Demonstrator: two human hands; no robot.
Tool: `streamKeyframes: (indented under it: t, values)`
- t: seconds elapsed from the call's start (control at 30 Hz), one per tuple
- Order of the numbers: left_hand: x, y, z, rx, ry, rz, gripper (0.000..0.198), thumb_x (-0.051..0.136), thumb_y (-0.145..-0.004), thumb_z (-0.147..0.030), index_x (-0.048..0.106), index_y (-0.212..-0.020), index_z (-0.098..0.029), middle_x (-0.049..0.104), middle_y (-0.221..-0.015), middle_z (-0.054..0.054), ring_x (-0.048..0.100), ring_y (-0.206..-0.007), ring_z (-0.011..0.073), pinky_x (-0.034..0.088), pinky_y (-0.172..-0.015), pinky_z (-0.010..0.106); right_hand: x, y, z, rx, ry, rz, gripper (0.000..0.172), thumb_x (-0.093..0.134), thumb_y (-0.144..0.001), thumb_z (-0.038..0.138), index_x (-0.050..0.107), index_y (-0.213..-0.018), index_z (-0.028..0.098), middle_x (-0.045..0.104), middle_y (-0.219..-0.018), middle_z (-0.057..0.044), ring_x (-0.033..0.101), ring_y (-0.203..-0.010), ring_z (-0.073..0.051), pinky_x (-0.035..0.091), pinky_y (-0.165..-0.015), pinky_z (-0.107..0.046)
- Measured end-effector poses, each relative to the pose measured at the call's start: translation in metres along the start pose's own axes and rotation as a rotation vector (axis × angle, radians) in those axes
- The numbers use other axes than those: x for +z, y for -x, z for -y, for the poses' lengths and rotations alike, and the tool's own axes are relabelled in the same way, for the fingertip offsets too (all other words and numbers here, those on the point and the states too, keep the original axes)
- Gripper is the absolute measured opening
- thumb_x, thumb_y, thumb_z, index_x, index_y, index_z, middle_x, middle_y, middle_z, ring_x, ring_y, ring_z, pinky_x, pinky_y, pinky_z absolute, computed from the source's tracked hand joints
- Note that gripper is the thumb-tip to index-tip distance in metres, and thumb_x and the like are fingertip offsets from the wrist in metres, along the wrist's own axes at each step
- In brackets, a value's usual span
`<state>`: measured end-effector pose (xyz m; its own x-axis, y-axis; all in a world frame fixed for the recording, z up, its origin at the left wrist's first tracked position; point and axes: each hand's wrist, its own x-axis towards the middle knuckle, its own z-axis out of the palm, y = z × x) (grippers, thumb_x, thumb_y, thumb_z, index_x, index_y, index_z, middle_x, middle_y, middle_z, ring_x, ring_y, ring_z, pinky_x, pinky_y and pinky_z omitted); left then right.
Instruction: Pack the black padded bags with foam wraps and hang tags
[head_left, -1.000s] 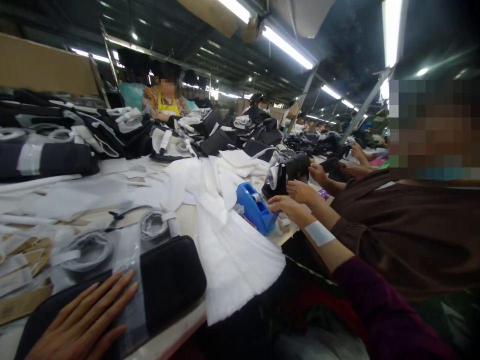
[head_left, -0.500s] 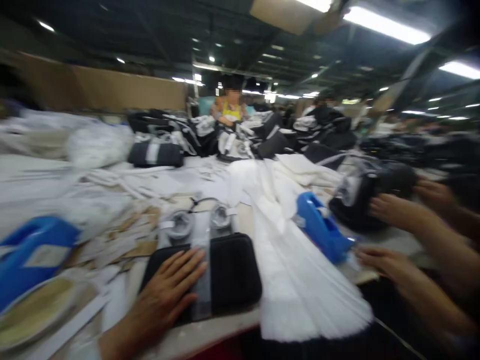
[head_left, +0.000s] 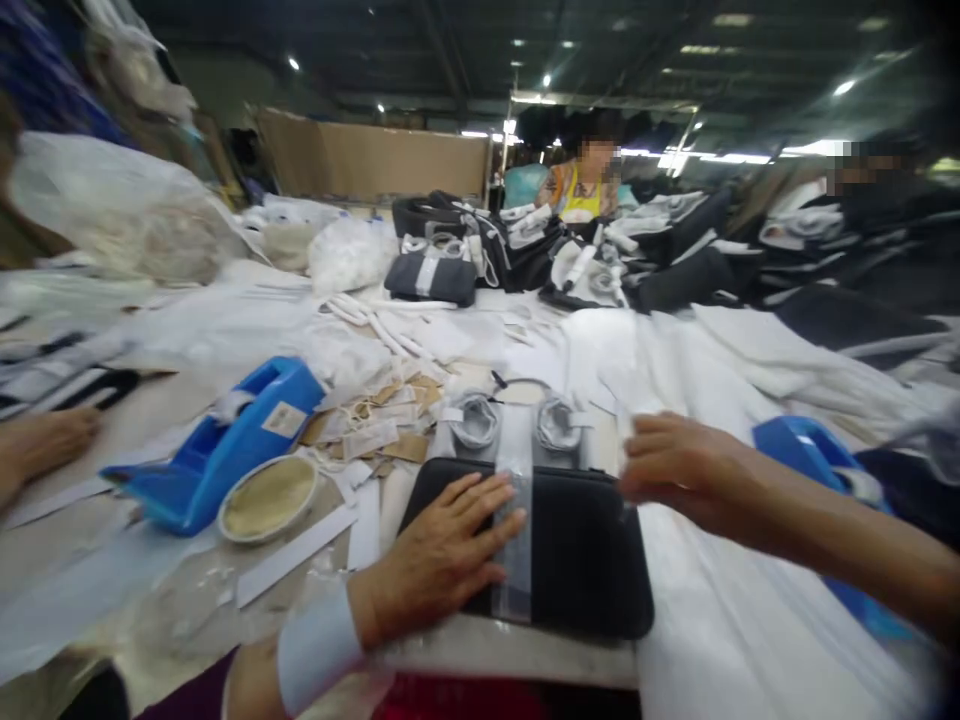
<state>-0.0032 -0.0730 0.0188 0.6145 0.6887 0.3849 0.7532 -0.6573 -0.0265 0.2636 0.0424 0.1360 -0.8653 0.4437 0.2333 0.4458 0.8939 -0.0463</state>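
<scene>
My left hand (head_left: pixel 435 560) lies flat on a black zippered case (head_left: pixel 577 560), its fingertips at a transparent plastic strip (head_left: pixel 516 520) running over the case. Beyond the case lie two grey coils (head_left: pixel 475 420) (head_left: pixel 559 425) under the same strip. My right hand (head_left: pixel 690 470) hangs just above the case's upper right corner, fingers curled, and nothing shows in it. Farther right, a blue tape dispenser (head_left: pixel 806 460) is partly hidden behind my right forearm. White padding (head_left: pixel 712 620) lies beside the case.
At left stand a second blue tape dispenser (head_left: pixel 225 450) and a round beige-filled dish (head_left: pixel 268 498) among paper scraps. A co-worker's hand (head_left: pixel 45 445) rests at far left. Black cases (head_left: pixel 431 278) and white bags (head_left: pixel 349 255) pile up beyond, before a seated person (head_left: pixel 585 180).
The view has swung left, bringing the left dispenser and dish in. My right hand has moved left from the blue dispenser to above the case. My left hand stays on the case.
</scene>
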Motion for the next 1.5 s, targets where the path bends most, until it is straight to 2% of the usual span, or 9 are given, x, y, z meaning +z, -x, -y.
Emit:
streamKeyframes:
  t: [0.13,0.3,0.53,0.83,0.97,1.13,1.3,1.4,1.5]
  values:
    - [0.005,-0.004,0.005,0.033,-0.039,-0.022,0.054,0.057,-0.091,-0.031,0.043,-0.142,-0.018,0.04,-0.149,0.013,0.029,-0.142,0.0281,0.032,-0.114,0.049,0.005,-0.064,0.015,-0.283,0.009,0.388,0.017,0.06,-0.082,0.013,0.07,-0.072,0.022,0.066,-0.069,-0.001,0.053,-0.081,-0.016,0.031,-0.079,-0.033]
    - [0.008,-0.003,0.006,0.042,-0.087,-0.072,0.05,0.057,-0.091,-0.036,0.047,-0.139,-0.021,0.046,-0.146,0.007,0.032,-0.139,0.0267,0.022,-0.117,0.046,0.028,-0.122,0.028,-0.386,0.163,0.46,0.019,0.055,-0.083,0.012,0.071,-0.073,0.017,0.066,-0.07,-0.005,0.055,-0.079,-0.019,0.028,-0.076,-0.035]
    - [0.013,-0.003,0.008,-0.005,-0.106,-0.145,0.045,0.051,-0.094,-0.043,0.052,-0.135,-0.027,0.049,-0.144,-0.001,0.029,-0.139,0.0255,-0.003,-0.119,0.046,0.033,-0.13,0.034,-0.392,0.276,0.48,0.017,0.052,-0.085,0.013,0.069,-0.082,0.011,0.064,-0.068,-0.008,0.056,-0.073,-0.02,0.029,-0.075,-0.036]
    - [0.008,-0.003,0.008,0.018,-0.051,-0.053,0.045,0.047,-0.096,-0.034,0.046,-0.14,-0.023,0.044,-0.148,0.006,0.027,-0.143,0.0212,0.002,-0.119,0.043,0.043,-0.121,0.033,-0.384,0.294,0.356,0.017,0.054,-0.088,0.02,0.065,-0.078,0.013,0.063,-0.071,-0.008,0.056,-0.08,-0.024,0.026,-0.095,-0.043]
    - [0.007,-0.002,0.008,0.015,-0.038,-0.051,0.045,0.047,-0.096,-0.035,0.045,-0.14,-0.024,0.043,-0.149,0.006,0.031,-0.141,0.0225,0.01,-0.119,0.044,0.046,-0.118,0.023,-0.341,0.315,0.299,0.012,0.054,-0.089,0.018,0.06,-0.095,0.01,0.065,-0.078,-0.008,0.054,-0.087,-0.024,0.024,-0.095,-0.04]
    - [0.008,-0.002,0.008,0.013,-0.059,-0.009,0.05,0.05,-0.094,-0.032,0.041,-0.143,-0.023,0.04,-0.15,0.007,0.028,-0.143,0.0233,0.011,-0.119,0.046,0.059,-0.133,-0.008,-0.226,0.289,0.299,0.036,0.075,-0.076,0.041,0.059,-0.092,0.013,0.066,-0.087,-0.008,0.05,-0.099,-0.027,0.025,-0.093,-0.042]
    - [0.003,0.0,0.008,0.044,-0.101,0.017,0.057,0.055,-0.091,-0.031,0.037,-0.145,-0.022,0.037,-0.153,0.006,0.023,-0.144,0.0252,0.019,-0.117,0.049,0.056,-0.133,-0.027,0.13,0.313,-0.003,0.017,0.065,-0.08,0.014,0.058,-0.096,0.013,0.062,-0.101,-0.011,0.051,-0.102,-0.026,0.028,-0.094,-0.042]
    - [0.0,0.002,0.008,0.043,-0.062,0.006,0.057,0.055,-0.091,-0.03,0.036,-0.145,-0.023,0.036,-0.153,0.007,0.026,-0.143,0.0251,0.025,-0.116,0.049,0.048,-0.101,-0.021,0.399,-0.01,-0.347,0.019,0.054,-0.082,0.011,0.056,-0.1,0.016,0.058,-0.106,-0.01,0.052,-0.101,-0.023,0.037,-0.092,-0.039]
    - [0.003,0.007,0.011,-0.03,0.012,-0.12,0.055,0.049,-0.091,-0.016,0.036,-0.144,-0.026,0.04,-0.15,0.006,0.032,-0.141,0.0226,0.029,-0.116,0.046,0.052,-0.049,-0.008,0.629,-0.396,-0.588,0.037,0.053,-0.083,0.028,0.049,-0.118,0.015,0.051,-0.121,-0.013,0.052,-0.107,-0.023,0.042,-0.094,-0.037]
